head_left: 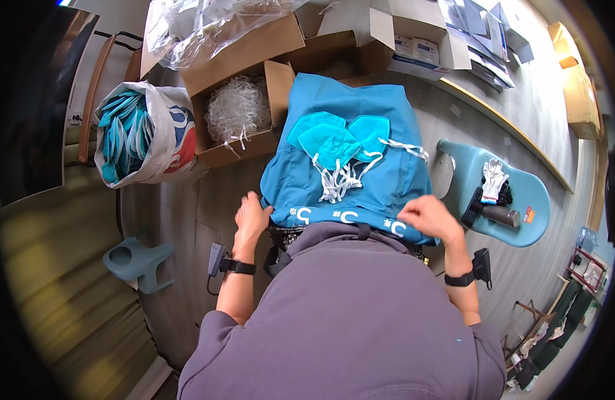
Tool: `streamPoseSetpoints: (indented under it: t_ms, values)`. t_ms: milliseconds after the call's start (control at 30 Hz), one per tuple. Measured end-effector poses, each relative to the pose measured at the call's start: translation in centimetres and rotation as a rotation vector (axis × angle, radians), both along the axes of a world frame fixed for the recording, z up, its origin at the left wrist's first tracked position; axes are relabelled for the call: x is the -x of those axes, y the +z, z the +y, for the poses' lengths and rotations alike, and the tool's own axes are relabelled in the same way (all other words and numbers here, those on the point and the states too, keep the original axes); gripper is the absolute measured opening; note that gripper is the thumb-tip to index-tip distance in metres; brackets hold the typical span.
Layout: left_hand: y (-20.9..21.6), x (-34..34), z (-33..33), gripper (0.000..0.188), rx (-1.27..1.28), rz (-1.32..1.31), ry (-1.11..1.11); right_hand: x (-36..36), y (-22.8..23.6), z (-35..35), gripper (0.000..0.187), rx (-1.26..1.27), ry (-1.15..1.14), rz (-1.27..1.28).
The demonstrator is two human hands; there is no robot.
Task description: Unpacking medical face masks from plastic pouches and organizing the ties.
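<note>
Over my lap lies a blue apron (361,100) with white printing along its near hem. On it rest several teal face masks (329,143), overlapping, their white ear loops (339,184) bunched toward me. My left hand (252,217) is beside the apron's near left edge, fingers loosely bent and thumb apart, seemingly gripping nothing. At the near right, my right hand (430,217) has its fingers curled down on the apron by the hem; its fingertips are partly hidden. Both wrists wear black straps with small devices.
Left of the apron stand a white bag (162,133) full of teal masks and a cardboard box (271,100) holding white elastic loops. A blue-green stool (537,193) at right carries white gloves (494,181) and a dark bottle (501,215). Another stool (137,261) is at left.
</note>
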State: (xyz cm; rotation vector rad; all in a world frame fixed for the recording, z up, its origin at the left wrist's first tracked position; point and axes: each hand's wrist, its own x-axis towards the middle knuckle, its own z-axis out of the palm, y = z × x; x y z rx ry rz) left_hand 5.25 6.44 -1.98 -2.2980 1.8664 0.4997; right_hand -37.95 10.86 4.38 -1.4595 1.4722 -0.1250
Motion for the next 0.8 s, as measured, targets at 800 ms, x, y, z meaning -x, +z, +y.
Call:
streamPoseSetpoints:
  t_ms: [800]
  values:
    - [5.3, 14.1, -6.8, 0.021, 0.001, 1.471, 0.171, -8.8, -1.0, -13.6, 0.017, 0.520, -0.662, -0.625]
